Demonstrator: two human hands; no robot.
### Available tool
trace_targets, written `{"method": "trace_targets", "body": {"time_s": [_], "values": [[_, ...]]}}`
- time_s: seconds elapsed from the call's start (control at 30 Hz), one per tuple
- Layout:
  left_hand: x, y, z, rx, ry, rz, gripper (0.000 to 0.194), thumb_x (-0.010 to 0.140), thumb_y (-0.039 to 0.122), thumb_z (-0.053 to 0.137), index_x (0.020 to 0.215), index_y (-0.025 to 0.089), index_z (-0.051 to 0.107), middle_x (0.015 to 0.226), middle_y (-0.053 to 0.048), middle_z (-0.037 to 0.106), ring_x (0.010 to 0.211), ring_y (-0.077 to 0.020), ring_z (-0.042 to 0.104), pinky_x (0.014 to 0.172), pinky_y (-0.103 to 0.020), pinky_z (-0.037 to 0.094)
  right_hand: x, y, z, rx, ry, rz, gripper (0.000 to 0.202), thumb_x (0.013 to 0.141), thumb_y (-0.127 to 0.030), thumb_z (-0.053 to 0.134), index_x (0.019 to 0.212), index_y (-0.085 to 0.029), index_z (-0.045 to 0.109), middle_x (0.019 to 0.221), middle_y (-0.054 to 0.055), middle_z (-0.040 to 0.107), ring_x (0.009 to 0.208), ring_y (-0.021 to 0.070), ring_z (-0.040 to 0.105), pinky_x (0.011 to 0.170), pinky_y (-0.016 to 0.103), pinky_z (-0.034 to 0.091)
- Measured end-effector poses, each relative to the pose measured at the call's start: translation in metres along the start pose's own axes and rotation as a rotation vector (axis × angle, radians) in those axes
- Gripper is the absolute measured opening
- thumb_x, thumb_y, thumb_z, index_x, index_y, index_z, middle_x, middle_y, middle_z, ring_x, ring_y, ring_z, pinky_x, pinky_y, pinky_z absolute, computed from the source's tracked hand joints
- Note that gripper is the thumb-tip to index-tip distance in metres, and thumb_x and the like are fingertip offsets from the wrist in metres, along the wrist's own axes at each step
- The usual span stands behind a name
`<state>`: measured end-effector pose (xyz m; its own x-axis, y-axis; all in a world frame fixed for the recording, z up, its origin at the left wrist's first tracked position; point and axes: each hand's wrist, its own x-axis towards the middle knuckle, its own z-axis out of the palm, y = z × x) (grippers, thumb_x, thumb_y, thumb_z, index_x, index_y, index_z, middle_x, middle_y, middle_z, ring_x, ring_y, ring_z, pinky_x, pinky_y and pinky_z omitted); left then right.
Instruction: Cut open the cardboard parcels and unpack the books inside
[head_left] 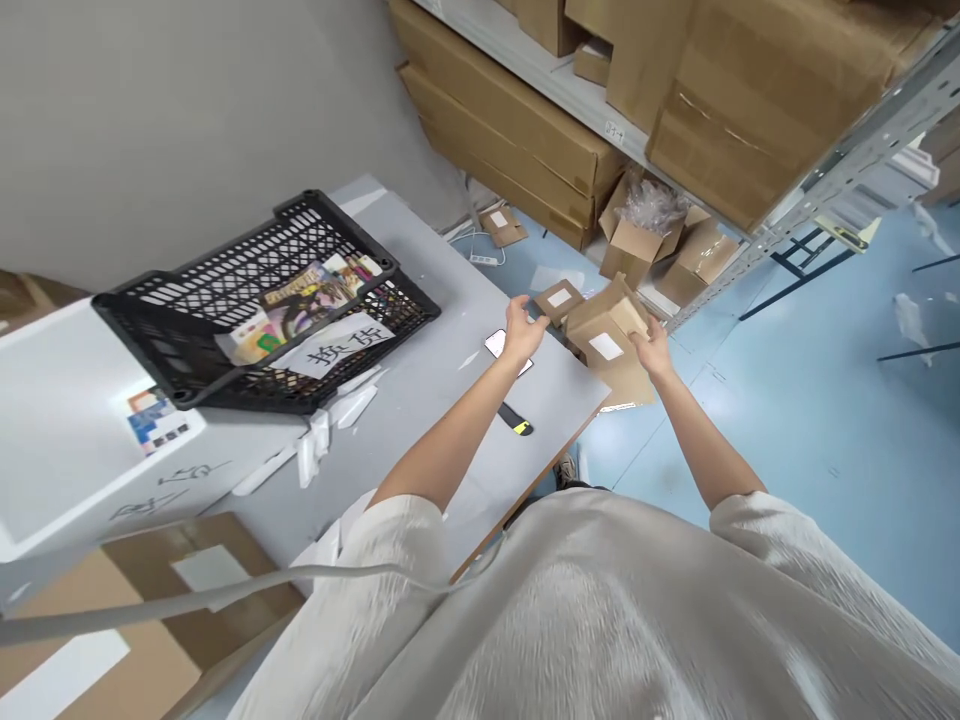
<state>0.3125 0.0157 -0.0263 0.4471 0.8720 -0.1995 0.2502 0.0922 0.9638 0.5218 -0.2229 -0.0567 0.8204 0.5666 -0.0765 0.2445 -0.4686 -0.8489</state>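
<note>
My right hand grips a brown cardboard box by its right side, just past the table's far edge. A white label is stuck on the box. My left hand hovers over the table edge, its thumb and curved fingers apart, with no held thing visible. Partly hidden beneath that hand and wrist is a phone with a lit screen. Closer to me, a black and yellow utility knife lies on the grey table. A smaller labelled cardboard box appears between my hands, beyond the edge.
On the left stands a black plastic crate holding colourful printed packs and a handwritten sign. A large carton sits at lower left, with a grey cable crossing it. Metal shelving with cartons rises beyond. Blue floor extends right.
</note>
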Motion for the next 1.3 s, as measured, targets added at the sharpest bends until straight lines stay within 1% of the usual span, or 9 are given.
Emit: {"method": "trace_targets", "body": {"time_s": [0.1, 0.17, 0.23, 0.33, 0.47, 0.6, 0.77, 1.03, 1.3], "values": [[-0.004, -0.007, -0.015, 0.016, 0.014, -0.031, 0.063, 0.077, 0.019, 0.081, 0.134, 0.030, 0.058, 0.160, -0.012, 0.055, 0.149, -0.0344, 0.060, 0.122, -0.050, 0.053, 0.000, -0.014, 0.023, 0.101, -0.033, 0.147, 0.078, 0.087, -0.050, 0.075, 0.159, -0.020, 0.066, 0.166, 0.020, 0.059, 0.150, 0.0377, 0.061, 0.130, 0.056, 0.047], [-0.006, -0.011, -0.027, 0.021, 0.032, -0.051, 0.060, 0.077, 0.018, 0.080, 0.132, 0.030, 0.060, 0.158, -0.011, 0.057, 0.148, -0.0341, 0.062, 0.124, -0.052, 0.052, -0.001, -0.027, 0.040, 0.161, -0.114, 0.163, 0.069, 0.086, -0.049, 0.077, 0.148, -0.020, 0.073, 0.156, 0.018, 0.068, 0.142, 0.0359, 0.067, 0.126, 0.054, 0.051], [-0.009, -0.014, -0.039, 0.016, 0.051, -0.069, 0.058, 0.077, 0.017, 0.079, 0.130, 0.030, 0.061, 0.156, -0.011, 0.059, 0.146, -0.0336, 0.063, 0.125, -0.054, 0.052, -0.003, -0.039, 0.059, 0.194, -0.208, 0.164, 0.059, 0.084, -0.048, 0.079, 0.136, -0.020, 0.079, 0.138, 0.016, 0.078, 0.133, 0.0352, 0.071, 0.121, 0.054, 0.055], [-0.018, -0.020, -0.061, -0.001, 0.083, -0.098, 0.054, 0.078, 0.017, 0.076, 0.129, 0.029, 0.063, 0.158, -0.012, 0.059, 0.144, -0.0324, 0.064, 0.122, -0.052, 0.054, -0.009, -0.055, 0.085, 0.194, -0.338, 0.140, 0.048, 0.083, -0.048, 0.081, 0.123, -0.021, 0.082, 0.118, 0.012, 0.083, 0.124, 0.0350, 0.074, 0.115, 0.053, 0.058], [-0.037, -0.029, -0.100, 0.003, 0.136, -0.141, 0.050, 0.079, 0.016, 0.075, 0.128, 0.026, 0.066, 0.159, -0.014, 0.060, 0.142, -0.0313, 0.065, 0.118, -0.048, 0.056, -0.022, -0.072, 0.117, 0.168, -0.488, 0.106, 0.044, 0.083, -0.048, 0.080, 0.119, -0.024, 0.083, 0.123, 0.009, 0.084, 0.120, 0.0312, 0.074, 0.112, 0.051, 0.059], [-0.061, -0.044, -0.141, 0.003, 0.207, -0.177, 0.044, 0.079, 0.017, 0.075, 0.122, 0.025, 0.068, 0.155, -0.013, 0.062, 0.138, -0.0311, 0.067, 0.115, -0.047, 0.058, -0.039, -0.091, 0.148, 0.149, -0.587, 0.111, 0.036, 0.081, -0.043, 0.081, 0.111, -0.024, 0.083, 0.125, 0.010, 0.083, 0.118, 0.0303, 0.074, 0.111, 0.051, 0.059], [-0.094, -0.062, -0.186, -0.019, 0.268, -0.204, 0.039, 0.079, 0.017, 0.074, 0.117, 0.026, 0.069, 0.150, -0.011, 0.066, 0.137, -0.0303, 0.068, 0.113, -0.047, 0.059, -0.070, -0.111, 0.184, 0.131, -0.673, 0.095, 0.033, 0.079, -0.041, 0.079, 0.106, -0.024, 0.082, 0.119, 0.009, 0.085, 0.115, 0.0294, 0.074, 0.109, 0.050, 0.059], [-0.153, -0.080, -0.255, -0.061, 0.321, -0.179, 0.034, 0.081, 0.020, 0.075, 0.114, 0.025, 0.073, 0.133, -0.011, 0.072, 0.132, -0.0314, 0.070, 0.109, -0.047, 0.060, -0.131, -0.142, 0.226, 0.087, -0.787, 0.041, 0.031, 0.079, -0.039, 0.076, 0.107, -0.025, 0.082, 0.123, 0.008, 0.084, 0.120, 0.0286, 0.074, 0.111, 0.049, 0.059], [-0.224, -0.100, -0.342, -0.097, 0.418, -0.189, 0.034, 0.082, 0.020, 0.075, 0.115, 0.024, 0.074, 0.139, -0.012, 0.074, 0.131, -0.0323, 0.071, 0.110, -0.048, 0.059, -0.205, -0.182, 0.290, 0.031, -0.925, -0.045, 0.034, 0.080, -0.039, 0.075, 0.110, -0.025, 0.082, 0.126, 0.008, 0.084, 0.120, 0.0276, 0.074, 0.114, 0.050, 0.057]]}}
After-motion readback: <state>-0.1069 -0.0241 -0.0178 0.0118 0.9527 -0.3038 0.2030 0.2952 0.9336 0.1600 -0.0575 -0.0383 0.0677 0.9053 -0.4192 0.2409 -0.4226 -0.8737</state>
